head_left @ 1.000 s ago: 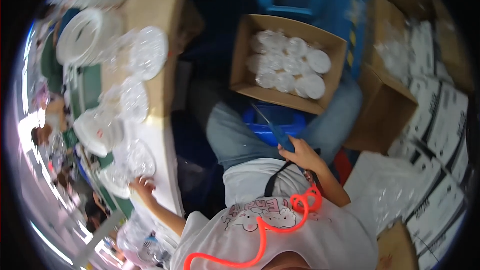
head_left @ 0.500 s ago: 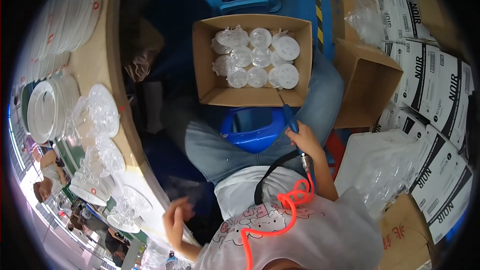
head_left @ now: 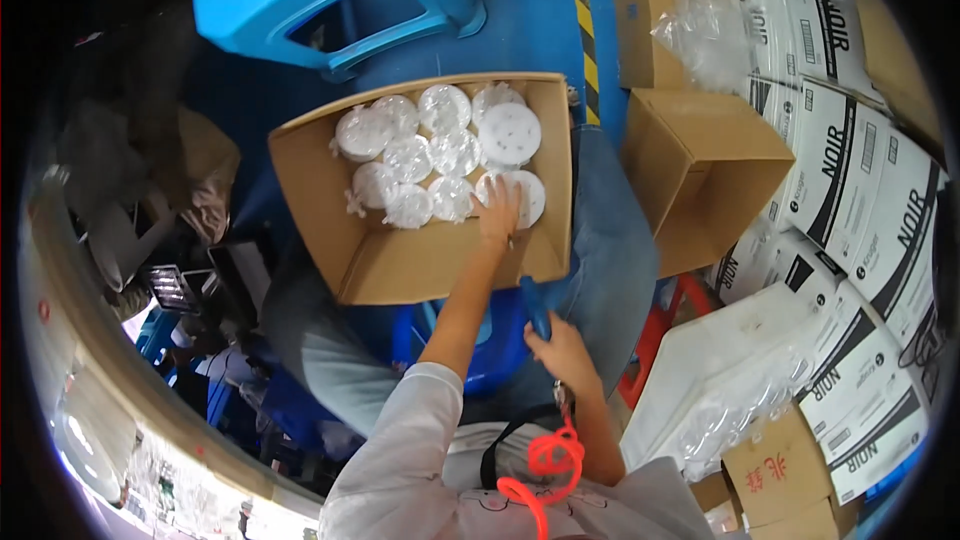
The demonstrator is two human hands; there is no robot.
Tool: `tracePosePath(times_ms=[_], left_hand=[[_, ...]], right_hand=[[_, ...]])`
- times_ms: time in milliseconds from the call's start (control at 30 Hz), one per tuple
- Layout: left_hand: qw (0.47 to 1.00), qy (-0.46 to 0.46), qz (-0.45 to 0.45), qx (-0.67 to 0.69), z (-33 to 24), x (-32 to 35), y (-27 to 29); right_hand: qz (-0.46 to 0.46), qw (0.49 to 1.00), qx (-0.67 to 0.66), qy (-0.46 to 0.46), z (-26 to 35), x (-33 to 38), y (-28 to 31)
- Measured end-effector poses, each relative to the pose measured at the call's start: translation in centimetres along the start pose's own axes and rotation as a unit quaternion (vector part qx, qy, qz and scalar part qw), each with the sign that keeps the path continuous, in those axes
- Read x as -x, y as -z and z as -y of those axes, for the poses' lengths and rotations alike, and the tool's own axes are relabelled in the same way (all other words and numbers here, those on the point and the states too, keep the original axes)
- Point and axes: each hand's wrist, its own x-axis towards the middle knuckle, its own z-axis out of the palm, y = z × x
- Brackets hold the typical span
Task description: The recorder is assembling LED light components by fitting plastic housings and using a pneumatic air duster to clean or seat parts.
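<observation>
Cardboard box (head_left: 400, 265) sat on the lap mid-frame so its bagged white discs (head_left: 440, 155) stayed reachable; left hand (head_left: 497, 212) lay spread on one, right hand (head_left: 562, 352) gripped, probably, a blue cutter (head_left: 537, 307).

A white short-sleeved shirt (head_left: 400, 460) with a small dark drawn print on the chest is worn, and both forearms are left bare below the sleeves. Blue jeans (head_left: 610, 270) are seen over the legs. A black strap (head_left: 500, 440) is hung across the chest, and a bright orange-red coiled cord (head_left: 545, 465) is looped beside it.
</observation>
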Motion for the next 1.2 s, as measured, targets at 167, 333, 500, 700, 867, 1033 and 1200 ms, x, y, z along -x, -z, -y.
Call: tracePosePath(times_ms=[167, 333, 500, 700, 867, 1033, 1200], left_hand=[[0.993, -0.081, 0.076, -0.033, -5.7, -3.8, -1.7], [0.990, -0.091, -0.073, -0.078, -4.2, -3.9, -5.4], [0.991, -0.104, 0.071, -0.041, -3.0, -4.2, -2.7], [0.969, -0.111, 0.134, 0.173, -1.1, -2.4, 7.8], [0.381, 0.228, 0.036, 0.895, 8.6, 2.0, 8.4], [0.189, 0.175, -0.076, 0.963, 13.3, 4.3, 14.6], [-0.056, -0.045, 0.008, 0.997, 14.6, 7.9, 17.7]], right_hand=[[-0.086, 0.996, -0.013, -0.001, 1.9, -2.8, 3.1], [-0.088, 0.996, -0.022, 0.010, 4.6, -11.1, 4.9], [-0.052, 0.999, -0.006, 0.009, 4.0, -10.3, 4.5], [0.013, 0.992, -0.124, 0.009, 4.6, -2.1, 6.2], [0.086, 0.978, -0.060, 0.180, 4.6, 3.4, 2.8], [0.081, 0.969, 0.102, 0.210, 4.8, 4.0, 0.6], [0.097, 0.952, 0.128, 0.261, 7.0, 5.2, -1.2]])
